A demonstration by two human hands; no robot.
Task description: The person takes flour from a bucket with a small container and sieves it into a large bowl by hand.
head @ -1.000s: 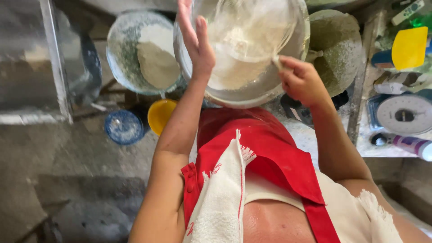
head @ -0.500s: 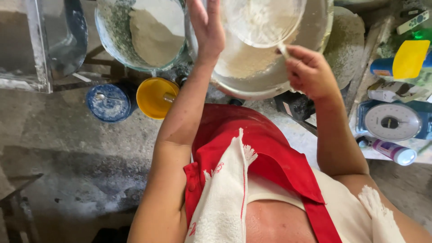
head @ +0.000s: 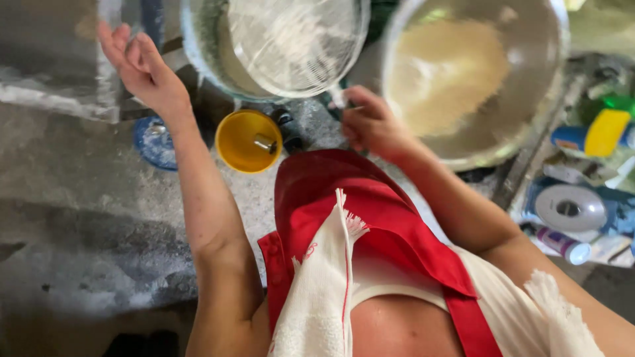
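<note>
Head view, looking down past a red apron (head: 370,225) and a white fringed towel (head: 324,291).

Right hand (head: 372,124) closed around the short handle of a round wire-mesh sieve (head: 294,43), fingers curled tight at the handle's root. Sieve held out level above a glass bowl (head: 198,49) dusted white inside; whether the mesh rests on the bowl's rim or hangs just clear cannot be told. Faint white powder clinging to the mesh.

Left hand (head: 142,69) open and empty, fingers spread and lifted, well to the left of the sieve, touching nothing.

To the right of the sieve, a wide metal bowl (head: 542,125) holding a heap of pale tan flour (head: 446,69). Just below the sieve, a small yellow cup (head: 250,140) with something short and metallic inside. Left of that cup, a blue lid (head: 153,142) lying flat on the grey stone surface (head: 92,231). Far right of the sieve, a clutter of items: a roll of tape (head: 569,208), a yellow and blue container (head: 605,132), a small tube (head: 562,243).

Sieve likely light and fairly stiff at its rim, yet thin-meshed and easy to dent; best taken at the handle close to the rim, as now, or steadied with a palm against the rim's edge. Probably prone to tipping forward when loaded, and dusty enough to feel a little slippery.
</note>
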